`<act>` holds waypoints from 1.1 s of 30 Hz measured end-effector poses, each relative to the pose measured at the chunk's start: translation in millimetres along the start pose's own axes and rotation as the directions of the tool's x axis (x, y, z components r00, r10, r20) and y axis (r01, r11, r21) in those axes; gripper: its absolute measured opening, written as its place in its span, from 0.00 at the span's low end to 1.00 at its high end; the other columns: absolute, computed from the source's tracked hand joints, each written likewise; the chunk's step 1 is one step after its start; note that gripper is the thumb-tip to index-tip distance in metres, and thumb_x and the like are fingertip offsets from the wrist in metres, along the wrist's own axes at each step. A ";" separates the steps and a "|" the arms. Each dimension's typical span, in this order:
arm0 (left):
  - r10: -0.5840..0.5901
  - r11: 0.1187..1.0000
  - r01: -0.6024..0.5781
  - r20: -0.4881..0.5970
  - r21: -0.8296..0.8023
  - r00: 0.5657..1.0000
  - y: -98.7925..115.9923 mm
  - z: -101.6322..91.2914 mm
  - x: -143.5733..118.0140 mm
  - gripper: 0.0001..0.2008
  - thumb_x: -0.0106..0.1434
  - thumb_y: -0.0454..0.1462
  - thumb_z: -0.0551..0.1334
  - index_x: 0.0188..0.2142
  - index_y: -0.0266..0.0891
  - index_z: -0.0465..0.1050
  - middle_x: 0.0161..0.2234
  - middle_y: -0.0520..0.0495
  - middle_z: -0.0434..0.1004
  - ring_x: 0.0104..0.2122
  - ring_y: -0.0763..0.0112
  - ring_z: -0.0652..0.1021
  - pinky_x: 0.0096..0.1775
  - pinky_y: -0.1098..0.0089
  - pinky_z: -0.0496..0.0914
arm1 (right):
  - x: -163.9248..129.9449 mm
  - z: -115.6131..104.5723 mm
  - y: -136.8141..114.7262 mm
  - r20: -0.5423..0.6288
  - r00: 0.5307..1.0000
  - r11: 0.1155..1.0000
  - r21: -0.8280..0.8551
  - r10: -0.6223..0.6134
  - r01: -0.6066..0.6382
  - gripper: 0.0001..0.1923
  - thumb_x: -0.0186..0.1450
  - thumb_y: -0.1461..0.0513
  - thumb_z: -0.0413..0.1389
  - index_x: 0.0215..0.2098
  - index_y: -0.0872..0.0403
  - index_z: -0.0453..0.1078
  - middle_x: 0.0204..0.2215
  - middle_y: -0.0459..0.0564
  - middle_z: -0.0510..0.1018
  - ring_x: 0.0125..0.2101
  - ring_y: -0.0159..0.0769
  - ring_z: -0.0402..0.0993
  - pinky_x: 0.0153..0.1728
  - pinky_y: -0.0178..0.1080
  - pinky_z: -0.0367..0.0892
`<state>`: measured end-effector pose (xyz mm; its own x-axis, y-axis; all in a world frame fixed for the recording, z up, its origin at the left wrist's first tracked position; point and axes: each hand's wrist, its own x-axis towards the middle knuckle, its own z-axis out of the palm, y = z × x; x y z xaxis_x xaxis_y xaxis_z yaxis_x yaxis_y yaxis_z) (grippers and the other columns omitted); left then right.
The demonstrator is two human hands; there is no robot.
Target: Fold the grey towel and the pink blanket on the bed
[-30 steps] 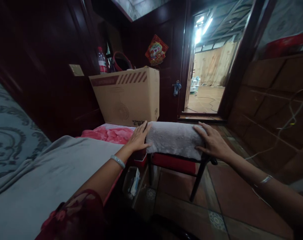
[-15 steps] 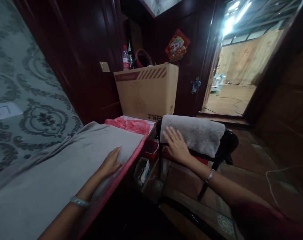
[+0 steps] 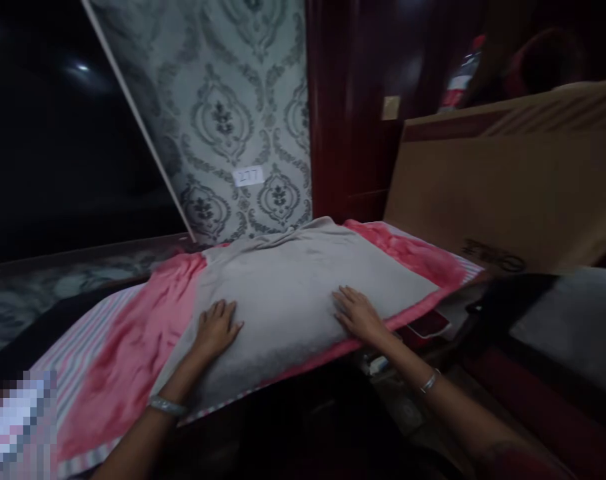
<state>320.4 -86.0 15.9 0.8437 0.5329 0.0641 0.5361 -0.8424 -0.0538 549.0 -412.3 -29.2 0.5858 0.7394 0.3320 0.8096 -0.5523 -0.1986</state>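
On the bed, a grey blanket (image 3: pixel 293 293) lies spread over a pink sheet (image 3: pixel 133 360), with a striped edge showing at the near left. Left hand (image 3: pixel 215 328) and right hand (image 3: pixel 357 312) rest flat on the blanket near its front edge, fingers extended, palms down, grasping nothing. Behind stands patterned wallpaper (image 3: pixel 233 120) bearing a small numbered label (image 3: pixel 247 176). At right, a cardboard box (image 3: pixel 503 180) bounds the bed end; a bottle (image 3: pixel 457 83) behind it is blurred. Beside the bed's near edge at lower right, a grey padded stool (image 3: pixel 573 320) is cut off by the frame. Floor below is dark and indistinct.
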 end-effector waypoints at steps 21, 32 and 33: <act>-0.507 0.667 0.445 0.073 -0.597 0.859 -103.1 -7.0 43.1 0.14 0.70 0.41 0.59 0.45 0.33 0.77 0.40 0.42 0.81 0.43 0.61 0.81 0.45 0.63 0.75 | 19.8 64.5 23.4 0.010 0.999 0.984 -0.176 0.043 -0.040 0.32 0.73 0.48 0.36 0.67 0.50 0.64 0.67 0.53 0.64 0.66 0.50 0.58 0.63 0.56 0.56; -0.242 0.819 0.142 -0.110 -0.556 0.964 -52.0 -3.6 100.1 0.12 0.58 0.33 0.66 0.44 0.38 0.78 0.48 0.42 0.80 0.51 0.61 0.76 0.49 0.68 0.69 | 21.2 66.1 20.8 0.024 0.998 0.988 -0.141 0.061 -0.057 0.33 0.71 0.49 0.36 0.66 0.50 0.65 0.68 0.52 0.64 0.67 0.51 0.57 0.63 0.59 0.56; -0.175 0.833 0.083 -0.118 -0.548 0.977 -46.5 -2.2 102.6 0.11 0.57 0.34 0.67 0.41 0.39 0.79 0.46 0.43 0.81 0.50 0.61 0.77 0.49 0.69 0.69 | 21.0 66.4 21.1 0.020 0.998 0.989 -0.135 0.060 -0.056 0.33 0.71 0.49 0.36 0.66 0.50 0.65 0.67 0.52 0.64 0.67 0.50 0.57 0.63 0.59 0.56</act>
<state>381.9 7.7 27.1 0.7279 0.6589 0.1895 0.5025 -0.7008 0.5063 580.8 -382.9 -87.6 0.6336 0.7129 0.3006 0.7630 -0.6399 -0.0908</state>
